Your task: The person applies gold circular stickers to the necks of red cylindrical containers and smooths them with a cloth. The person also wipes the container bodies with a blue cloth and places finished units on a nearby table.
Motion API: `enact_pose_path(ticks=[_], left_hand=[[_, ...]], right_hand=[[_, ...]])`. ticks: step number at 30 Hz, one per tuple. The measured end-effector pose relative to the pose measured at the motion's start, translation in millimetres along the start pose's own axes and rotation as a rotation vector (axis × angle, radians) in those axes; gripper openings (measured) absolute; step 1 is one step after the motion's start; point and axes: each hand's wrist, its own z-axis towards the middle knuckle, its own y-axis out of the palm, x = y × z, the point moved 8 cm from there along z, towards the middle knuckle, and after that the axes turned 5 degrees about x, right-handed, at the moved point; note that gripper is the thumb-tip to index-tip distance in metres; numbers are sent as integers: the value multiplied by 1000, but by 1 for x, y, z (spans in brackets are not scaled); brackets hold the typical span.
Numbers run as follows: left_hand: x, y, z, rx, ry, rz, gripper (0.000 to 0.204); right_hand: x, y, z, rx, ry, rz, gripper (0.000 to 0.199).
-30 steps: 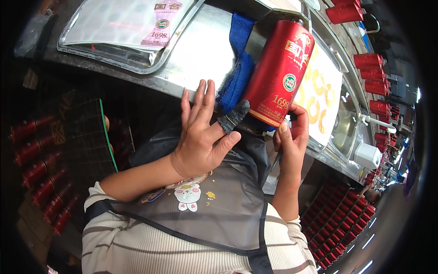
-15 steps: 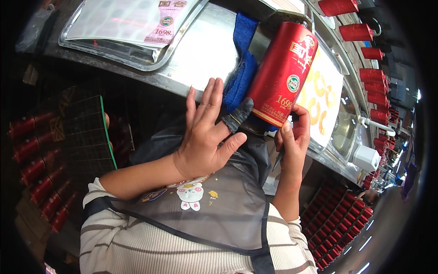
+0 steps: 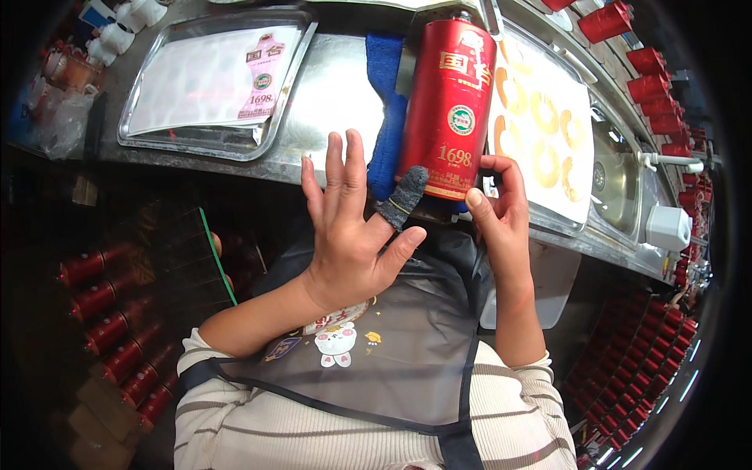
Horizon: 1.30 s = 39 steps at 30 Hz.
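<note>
A glossy red bottle [image 3: 448, 110] with gold and white print lies on a blue cloth [image 3: 385, 102] at the near edge of a metal worktop. My left hand [image 3: 345, 243] is open, its fingers spread. A dark grey knitted finger cover [image 3: 406, 196] sits on its index finger, whose tip meets the lower left of the bottle in this view. My right hand [image 3: 505, 219] pinches the bottle's lower right corner between thumb and fingers. Part of those fingers is hidden behind the bottle. To its right lies a white sheet [image 3: 540, 117] with gold curved decals.
At left, a metal tray [image 3: 301, 74] holds a white sheet with a pink printed label. A small sink [image 3: 615, 184] with a tap and a white plastic container [image 3: 668, 228] stand at right. Red bottles [image 3: 630, 368] fill racks below right; more [image 3: 125, 356] stand at lower left.
The view has shifted, showing more of the left tray. The bottle appears more upright in the picture. A thin dark tool seen below my right hand earlier no longer shows clearly.
</note>
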Motion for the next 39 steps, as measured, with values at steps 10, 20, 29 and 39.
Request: enact_pose_path(ticks=[10, 20, 29, 39], left_hand=[[47, -2, 38, -141, 275, 250, 32], [32, 20, 67, -46, 265, 145, 55], [-11, 8, 15, -22, 117, -100, 77], [13, 1, 23, -85, 278, 133, 55]], right_hand=[[8, -3, 3, -44, -63, 29, 40], [-3, -19, -3, 35, -205, -360, 18], [-10, -20, -1, -197, 121, -180, 15], [12, -21, 12, -206, 187, -60, 15]])
